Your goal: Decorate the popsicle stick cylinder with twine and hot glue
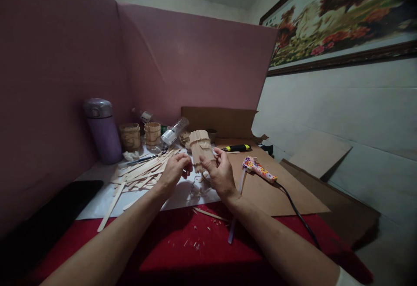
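Centrally in the frame, a wooden-stick cup (pixel 199 149) is held roughly upright between the thumb and fingers of the right hand (pixel 221 174). Just left of it is the left hand (pixel 176 169), fingers curled nearly closed; whether they pinch anything I cannot tell. Loose sticks (pixel 140 174) lie left of centre on the desk (pixel 156 242), a flowered glue gun (pixel 259 170) right of centre.

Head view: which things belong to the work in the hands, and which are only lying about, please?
Likely belonging:
- wooden-stick piece in the right hand
- loose wooden sticks
- flowered glue gun
- yellow-and-black knife

Probably just about:
- purple flask, standing
- framed picture, on the wall
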A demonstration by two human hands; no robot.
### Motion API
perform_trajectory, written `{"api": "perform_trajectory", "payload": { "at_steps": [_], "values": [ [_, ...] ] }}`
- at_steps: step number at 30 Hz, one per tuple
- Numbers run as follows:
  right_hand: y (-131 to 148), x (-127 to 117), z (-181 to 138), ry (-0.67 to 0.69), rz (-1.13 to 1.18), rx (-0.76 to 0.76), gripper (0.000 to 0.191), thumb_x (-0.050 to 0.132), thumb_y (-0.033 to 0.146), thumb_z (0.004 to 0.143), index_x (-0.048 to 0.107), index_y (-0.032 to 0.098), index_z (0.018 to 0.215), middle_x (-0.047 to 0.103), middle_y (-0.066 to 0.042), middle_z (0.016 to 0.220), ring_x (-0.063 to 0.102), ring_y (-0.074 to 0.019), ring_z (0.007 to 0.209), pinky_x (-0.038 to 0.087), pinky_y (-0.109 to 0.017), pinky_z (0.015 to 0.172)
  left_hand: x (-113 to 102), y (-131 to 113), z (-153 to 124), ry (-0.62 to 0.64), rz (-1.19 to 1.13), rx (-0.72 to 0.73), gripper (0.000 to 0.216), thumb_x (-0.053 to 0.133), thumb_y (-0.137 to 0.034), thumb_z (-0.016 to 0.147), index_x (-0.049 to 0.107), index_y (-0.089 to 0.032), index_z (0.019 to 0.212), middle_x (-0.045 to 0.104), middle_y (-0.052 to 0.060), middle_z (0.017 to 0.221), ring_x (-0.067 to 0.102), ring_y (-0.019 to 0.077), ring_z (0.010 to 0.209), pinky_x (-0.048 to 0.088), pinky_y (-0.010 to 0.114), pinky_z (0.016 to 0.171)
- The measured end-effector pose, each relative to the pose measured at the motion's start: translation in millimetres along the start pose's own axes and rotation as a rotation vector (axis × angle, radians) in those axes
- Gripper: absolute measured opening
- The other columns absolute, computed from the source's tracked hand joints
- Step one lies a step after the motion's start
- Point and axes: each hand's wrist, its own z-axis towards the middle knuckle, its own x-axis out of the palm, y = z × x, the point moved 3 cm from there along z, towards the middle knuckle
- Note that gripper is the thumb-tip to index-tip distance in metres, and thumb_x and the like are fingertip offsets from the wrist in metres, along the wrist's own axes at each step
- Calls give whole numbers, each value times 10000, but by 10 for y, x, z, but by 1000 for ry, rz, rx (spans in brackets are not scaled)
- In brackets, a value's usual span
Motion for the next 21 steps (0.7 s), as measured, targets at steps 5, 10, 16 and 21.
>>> {"api": "perform_trajectory", "payload": {
  "at_steps": [5, 10, 16, 21],
  "values": [
    [-6, -2, -7, -3, 11, 1, 667, 701, 537, 675, 478, 143, 1165, 657, -152, 1066, 660, -249, 880, 511, -357, 749, 1, 33, 24, 13, 38, 66, 337, 630, -385, 711, 467, -168, 512, 467, -38, 405, 378, 58, 374, 279, 199, 410],
    [-6, 0, -5, -2, 24, -4, 659, 703, 534, 675, 476, 147, 1157, 658, -151, 1071, 658, -250, 905, 507, -366, 787, -32, 32, 30, -56, -7, 71, 322, 703, -294, 614, 439, -177, 471, 416, -63, 367, 362, 59, 360, 269, 204, 405],
    [-26, -3, 2, -5, -9, 3, 665, 703, 543, 674, 468, 156, 1161, 653, -151, 1075, 657, -250, 900, 509, -367, 783, -16, 15, 21, -105, -73, 27, 163, 616, -84, 428, 512, -170, 518, 492, -66, 413, 398, 67, 377, 298, 201, 402],
    [-28, -6, 2, -5, -6, 2, 673, 703, 547, 672, 467, 153, 1164, 657, -149, 1060, 658, -249, 885, 507, -360, 763, -6, -21, -19, -98, -38, 16, 100, 577, -96, 456, 597, -144, 541, 525, -42, 442, 430, 65, 425, 326, 192, 446]
  ]
}}
